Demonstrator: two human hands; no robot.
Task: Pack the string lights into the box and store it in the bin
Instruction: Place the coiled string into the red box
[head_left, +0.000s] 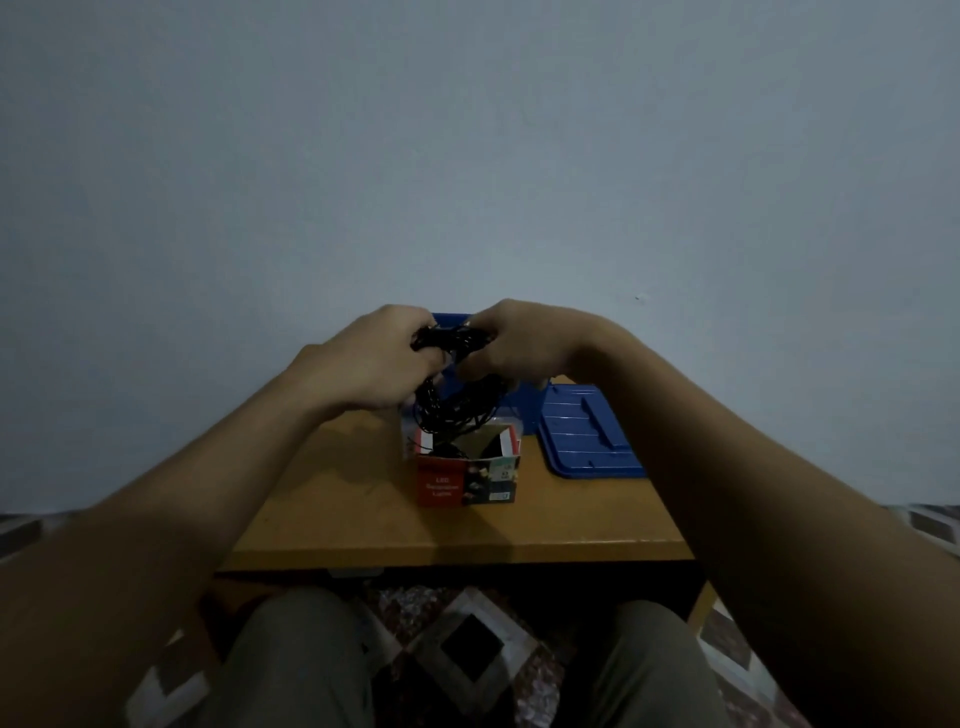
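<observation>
Olive-grey trousers (301, 665) cover your knees at the bottom of the view, above a floor (470, 654) tiled in dark and pale squares. Past them is a small wooden table (363, 509) with a plain orange-brown top, and its near edge faces you. A cardboard box (465, 486) stands upright on it near the middle, with its top flaps open. The red front panel reads "LED" on top and "Lights" below (the line between is too blurred to read), with a dark product picture beside the words.

Above the box, your left hand (374, 364) and right hand (524, 343) are close together, both with fingers curled round a bundle of black string lights (447, 410). Loops of wire hang from the bundle into the open box.

Just behind the box is a blue bin (522, 408), mostly hidden by your hands. Its blue lid (587, 436) lies flat on the table to the right. Behind it all is a bare, pale grey-blue wall (467, 156), dimly lit.
</observation>
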